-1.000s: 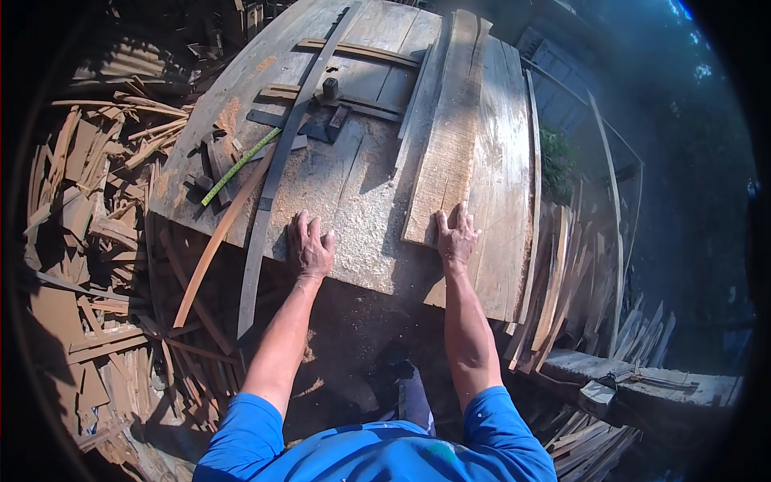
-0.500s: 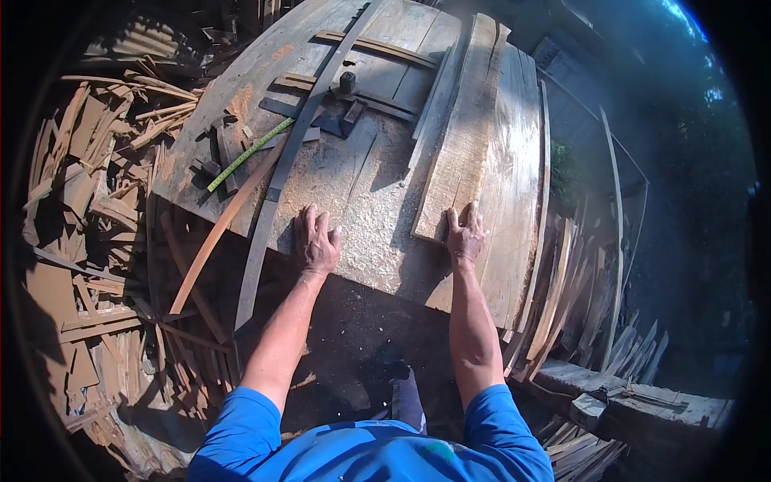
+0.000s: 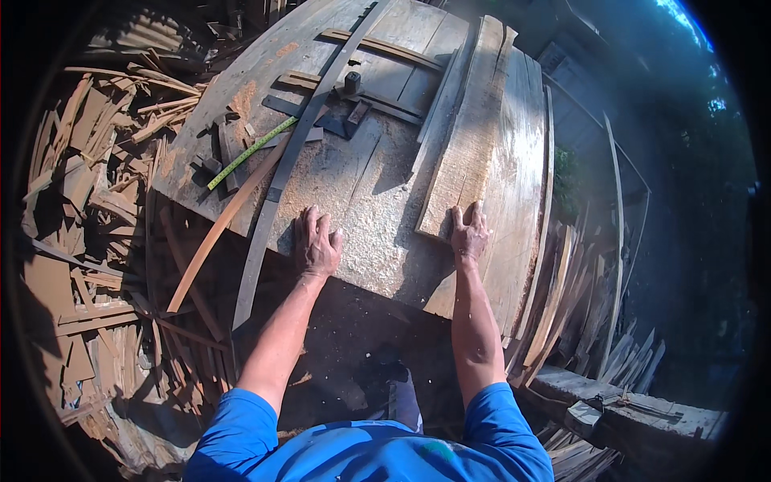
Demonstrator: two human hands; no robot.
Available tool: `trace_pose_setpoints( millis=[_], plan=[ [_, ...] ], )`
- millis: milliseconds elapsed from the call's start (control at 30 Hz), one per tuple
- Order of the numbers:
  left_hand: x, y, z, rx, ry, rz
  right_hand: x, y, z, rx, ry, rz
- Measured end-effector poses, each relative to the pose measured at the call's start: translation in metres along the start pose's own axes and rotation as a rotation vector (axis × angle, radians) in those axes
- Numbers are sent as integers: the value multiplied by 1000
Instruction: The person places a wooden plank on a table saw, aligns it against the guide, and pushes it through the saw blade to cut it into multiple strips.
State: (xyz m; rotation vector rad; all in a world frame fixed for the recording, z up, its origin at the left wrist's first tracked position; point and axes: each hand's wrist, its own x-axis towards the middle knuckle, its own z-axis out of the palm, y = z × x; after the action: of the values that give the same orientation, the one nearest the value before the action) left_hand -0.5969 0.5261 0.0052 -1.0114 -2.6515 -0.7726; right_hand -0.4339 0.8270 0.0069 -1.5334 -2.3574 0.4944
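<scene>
My left hand [image 3: 318,246] lies palm down on the near edge of the wooden tabletop [image 3: 494,265], fingers spread beside a patch of pale sawdust [image 3: 373,241]. It holds nothing. On the right, a long rough-sawn plank [image 3: 466,136] runs away from me along the top. The fingers of my right hand [image 3: 471,234] stretch over the plank's near end, touching it near the right corner without wrapping round it. Left of the plank lies a thinner strip of wood [image 3: 434,116]. Both arms reach straight forward.
A long dark straightedge [image 3: 287,165] and a curved brown wood strip [image 3: 227,221] overhang the table's near left edge. Around them are a yellow-green tape measure blade [image 3: 250,153], a dark block [image 3: 352,82] and small wood pieces. Scrap wood [image 3: 96,185] is heaped at left; boards [image 3: 554,301] lean at right.
The view has shifted very slightly, moving the table and its contents a little to the right. Both hands keep their places on the tabletop and the plank's end.
</scene>
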Motion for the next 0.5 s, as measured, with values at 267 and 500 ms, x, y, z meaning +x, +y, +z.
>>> trace_pose_setpoints(
  millis=[267, 500],
  plan=[
    [0, -1, 1, 2, -44, -18, 9, 0, 3, -17, 16, -17],
    [1, 0, 2, 12, -63, -27, 17, 0, 5, -32, 12, -24]
  ],
)
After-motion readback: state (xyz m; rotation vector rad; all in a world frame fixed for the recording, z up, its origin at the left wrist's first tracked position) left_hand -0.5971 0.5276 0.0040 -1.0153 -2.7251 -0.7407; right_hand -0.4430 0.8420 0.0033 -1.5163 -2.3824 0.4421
